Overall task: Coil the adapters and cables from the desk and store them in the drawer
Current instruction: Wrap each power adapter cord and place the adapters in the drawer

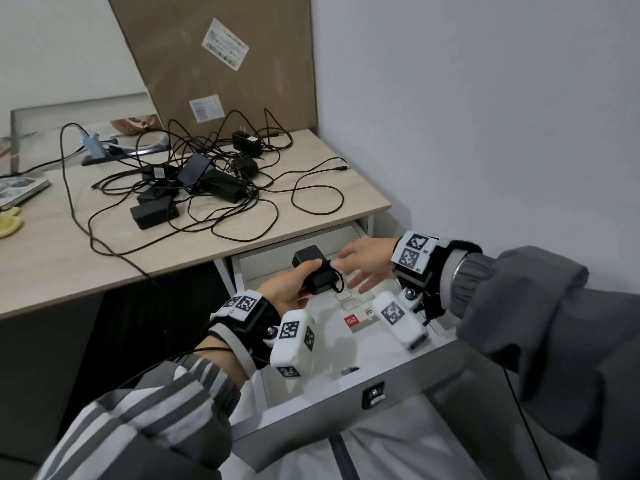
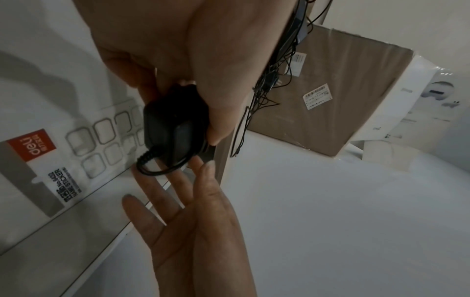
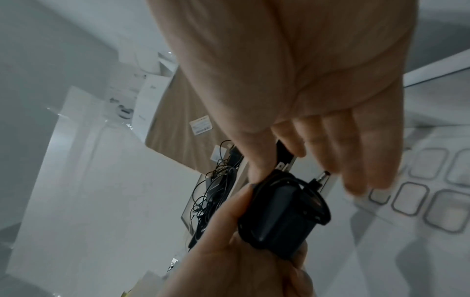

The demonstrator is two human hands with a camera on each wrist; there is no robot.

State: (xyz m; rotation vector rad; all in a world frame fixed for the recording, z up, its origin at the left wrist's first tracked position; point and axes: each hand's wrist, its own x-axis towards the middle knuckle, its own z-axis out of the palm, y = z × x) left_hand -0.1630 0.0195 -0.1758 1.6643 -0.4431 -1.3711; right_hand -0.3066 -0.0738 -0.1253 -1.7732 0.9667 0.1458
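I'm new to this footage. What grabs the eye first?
A black adapter with its cable wrapped round it, gripped by the left hand above the open drawer, with the right hand spread beside it. Behind, a tangle of cables sprawls across the desk.

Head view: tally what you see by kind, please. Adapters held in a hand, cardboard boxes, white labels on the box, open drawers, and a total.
Held adapter: 1, gripped by the left hand
Cardboard box: 1
Labels on the box: 2
Open drawer: 1
Total: 5
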